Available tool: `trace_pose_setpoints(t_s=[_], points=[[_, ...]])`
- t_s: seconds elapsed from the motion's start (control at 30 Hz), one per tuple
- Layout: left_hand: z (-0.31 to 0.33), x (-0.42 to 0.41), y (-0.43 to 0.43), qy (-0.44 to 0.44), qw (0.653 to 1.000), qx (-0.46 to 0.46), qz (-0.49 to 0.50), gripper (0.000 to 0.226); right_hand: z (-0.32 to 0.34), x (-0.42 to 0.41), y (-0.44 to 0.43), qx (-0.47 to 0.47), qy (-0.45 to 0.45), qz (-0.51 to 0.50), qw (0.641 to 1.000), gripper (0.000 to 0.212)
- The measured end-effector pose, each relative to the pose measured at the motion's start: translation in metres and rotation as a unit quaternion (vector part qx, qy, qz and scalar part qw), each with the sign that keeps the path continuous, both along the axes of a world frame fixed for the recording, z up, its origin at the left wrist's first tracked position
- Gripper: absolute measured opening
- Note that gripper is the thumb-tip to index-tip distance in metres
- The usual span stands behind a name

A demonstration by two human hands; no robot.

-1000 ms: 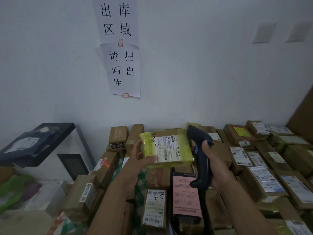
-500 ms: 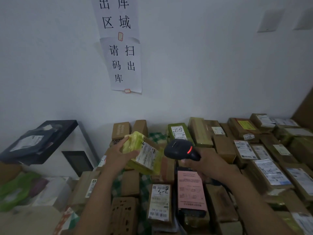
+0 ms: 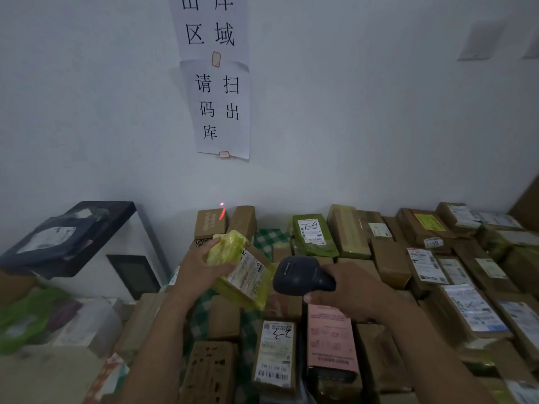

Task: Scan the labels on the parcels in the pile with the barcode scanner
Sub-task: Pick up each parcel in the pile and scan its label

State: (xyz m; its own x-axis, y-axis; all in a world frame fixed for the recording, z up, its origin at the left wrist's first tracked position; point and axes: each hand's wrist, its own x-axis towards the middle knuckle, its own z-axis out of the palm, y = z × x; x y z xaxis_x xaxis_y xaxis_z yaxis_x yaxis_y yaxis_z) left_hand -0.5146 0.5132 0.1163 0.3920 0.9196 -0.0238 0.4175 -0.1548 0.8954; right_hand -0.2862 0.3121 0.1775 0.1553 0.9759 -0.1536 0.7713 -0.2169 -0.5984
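Over the middle of the pile (image 3: 388, 263), toward its far edge, you hold the yellow-wrapped parcel (image 3: 230, 252) lifted clear of the boxes beneath. Your left hand (image 3: 201, 266) grips it at its far-left end, thumb across the top of the wrap; the fingers behind it are hidden. The parcel's long axis runs from that hand down toward the near right, and it is tilted so the white label (image 3: 248, 271) faces up and to the right.

Your right hand (image 3: 350, 290) is wrapped round the handle of the barcode scanner (image 3: 300, 277), with the forearm coming in from the near right corner. Whether a finger rests on the trigger cannot be told. The scanner's head sits just beside the parcel's lower right end, to the right of the label and about level with it, nose pointing left and away from you.

Mind this one relation: a red streak (image 3: 222, 213) falls on a brown box (image 3: 210, 225) at the pile's far edge, with a dot on the wall just above. The beam seems to pass over the label rather than across it, so the scan looks not yet made. Dip the nose, or turn the label up toward it, until the line crosses the barcode.
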Motion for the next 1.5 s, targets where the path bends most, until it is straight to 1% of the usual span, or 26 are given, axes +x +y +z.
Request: trace_pose_setpoints(t_s=[0.07, 0.17, 0.23, 0.3, 0.37, 0.43, 0.5, 0.57, 0.63, 0.7, 0.8, 0.93, 1.0, 1.07, 1.13, 1.17, 1.2, 1.23, 1.3, 1.37, 1.43, 1.5], points=[[0.0, 0.001, 0.003, 0.002, 1.0, 0.004, 0.003, 0.071, 0.001, 0.001, 0.004, -0.005, -0.006, 0.005, 1.0, 0.031], [0.0, 0.005, 0.007, -0.008, 1.0, 0.008, 0.004, 0.071, 0.001, 0.003, 0.009, -0.002, -0.002, 0.006, 1.0, 0.025], [-0.001, 0.008, 0.01, -0.018, 1.0, 0.001, 0.008, 0.072, 0.0, 0.008, 0.014, -0.001, 0.016, -0.001, 1.0, 0.023], [-0.004, 0.011, 0.014, -0.025, 1.0, -0.004, 0.014, 0.074, 0.001, 0.014, 0.021, -0.003, 0.028, -0.007, 1.0, 0.017], [-0.008, 0.017, 0.019, -0.037, 0.999, -0.011, 0.023, 0.075, 0.006, 0.022, 0.032, 0.008, 0.023, -0.007, 1.0, 0.017], [-0.012, 0.027, 0.025, -0.067, 0.996, -0.029, 0.042, 0.078, 0.012, 0.032, 0.047, 0.018, 0.039, -0.013, 0.999, 0.017], [-0.016, 0.042, 0.035, -0.114, 0.99, -0.049, 0.071, 0.077, 0.016, 0.045, 0.065, 0.032, 0.082, -0.032, 0.996, 0.013], [-0.018, 0.061, 0.045, -0.142, 0.983, -0.066, 0.098, 0.064, 0.018, 0.06, 0.083, 0.057, 0.117, -0.059, 0.99, 0.014], [-0.021, 0.081, 0.056, -0.165, 0.975, -0.084, 0.126, 0.053, 0.012, 0.077, 0.101, 0.085, 0.158, -0.111, 0.977, 0.026], [-0.027, 0.1, 0.072, -0.165, 0.972, -0.085, 0.144, 0.059, 0.002, 0.094, 0.119, 0.097, 0.182, -0.17, 0.964, 0.033], [-0.034, 0.127, 0.103, -0.146, 0.974, -0.058, 0.164, 0.071, -0.015, 0.117, 0.144, 0.099, 0.206, -0.22, 0.948, 0.034], [-0.047, 0.164, 0.143, -0.108, 0.977, -0.011, 0.181, 0.069, -0.042, 0.143, 0.181, 0.108, 0.283, -0.28, 0.911, 0.041], [-0.056, 0.182, 0.16, -0.078, 0.985, -0.011, 0.156, 0.075, -0.056, 0.154, 0.2, 0.102, 0.306, -0.288, 0.902, 0.044], [-0.071, 0.2, 0.176, -0.048, 0.992, -0.001, 0.116, 0.073, -0.071, 0.164, 0.216, 0.095, 0.325, -0.286, 0.896, 0.043], [-0.085, 0.217, 0.19, -0.006, 0.996, 0.042, 0.074, 0.072, -0.09, 0.173, 0.227, 0.087, 0.343, -0.289, 0.89, 0.042], [-0.096, 0.226, 0.197, 0.037, 0.995, 0.077, 0.058, 0.078, -0.1, 0.177, 0.231, 0.081, 0.347, -0.29, 0.888, 0.043], [-0.105, 0.233, 0.202, 0.085, 0.99, 0.103, 0.041, 0.086, -0.109, 0.18, 0.234, 0.077, 0.35, -0.29, 0.887, 0.044], [-0.118, 0.24, 0.208, 0.113, 0.986, 0.117, 0.025, 0.092, -0.119, 0.183, 0.236, 0.076, 0.352, -0.292, 0.886, 0.045], [-0.151, 0.251, 0.224, 0.134, 0.983, 0.124, -0.004, 0.104, -0.135, 0.19, 0.239, 0.078, 0.359, -0.303, 0.879, 0.048], [-0.174, 0.259, 0.234, 0.186, 0.969, 0.161, -0.032, 0.099, -0.148, 0.198, 0.24, 0.08, 0.367, -0.317, 0.871, 0.047], [-0.186, 0.264, 0.234, 0.243, 0.939, 0.233, -0.076, 0.094, -0.157, 0.203, 0.241, 0.08, 0.369, -0.324, 0.867, 0.041], [-0.192, 0.266, 0.228, 0.281, 0.914, 0.258, -0.138, 0.098, -0.164, 0.205, 0.241, 0.077, 0.37, -0.332, 0.864, 0.037]])
